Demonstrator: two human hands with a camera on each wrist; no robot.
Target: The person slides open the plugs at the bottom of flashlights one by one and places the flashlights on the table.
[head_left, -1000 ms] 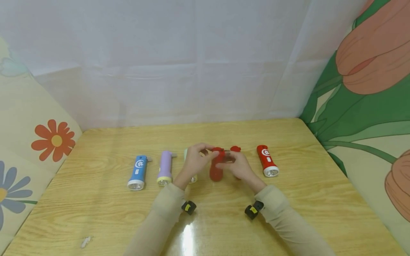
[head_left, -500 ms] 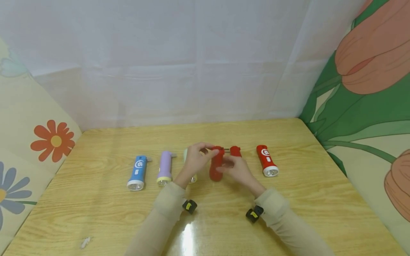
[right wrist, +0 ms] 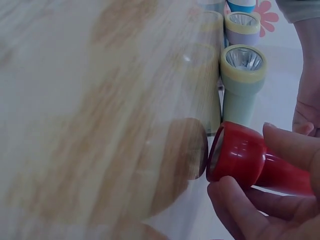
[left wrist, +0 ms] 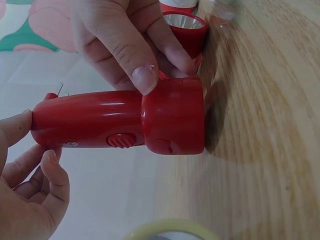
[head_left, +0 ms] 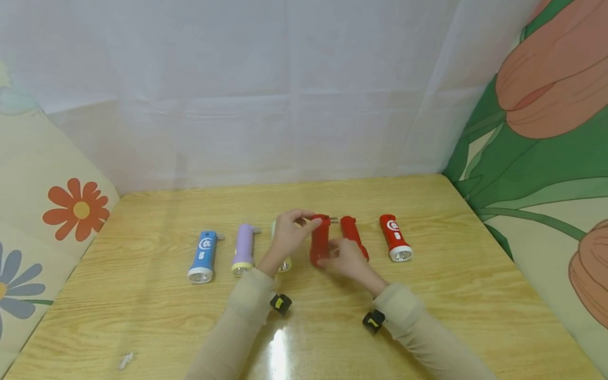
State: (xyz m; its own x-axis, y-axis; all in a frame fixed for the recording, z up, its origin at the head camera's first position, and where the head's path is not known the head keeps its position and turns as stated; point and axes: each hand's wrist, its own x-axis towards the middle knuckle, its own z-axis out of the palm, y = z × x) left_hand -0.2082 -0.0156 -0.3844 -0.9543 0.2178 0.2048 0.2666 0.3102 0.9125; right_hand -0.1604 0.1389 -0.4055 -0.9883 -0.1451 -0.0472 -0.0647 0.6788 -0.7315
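Note:
A red flashlight [head_left: 320,240] stands lens down at the table's middle, its lens rim at the tabletop. Metal prongs [head_left: 334,220] stick out sideways near its upper end. My left hand [head_left: 288,235] holds that upper end between thumb and fingers. Lower down, my right hand [head_left: 350,258] grips the wide head, with the thumb [left wrist: 145,79] on one side and fingers on the other in the wrist views. Just right of it is a second red flashlight [head_left: 350,229], partly hidden behind my right hand. A pale green flashlight [right wrist: 242,80] is beside my left hand, mostly covered in the head view.
To the left stand a purple flashlight [head_left: 244,248] and a blue flashlight [head_left: 202,256], each with prongs out. A red flashlight with a white rim [head_left: 396,237] is at the right. A small whitish mark [head_left: 126,360] shows on the wooden table [head_left: 190,327] near the front left.
My right hand has moved down from the prongs to the flashlight's lower end, uncovering more of the second red flashlight. My left hand has stayed at the upper end.

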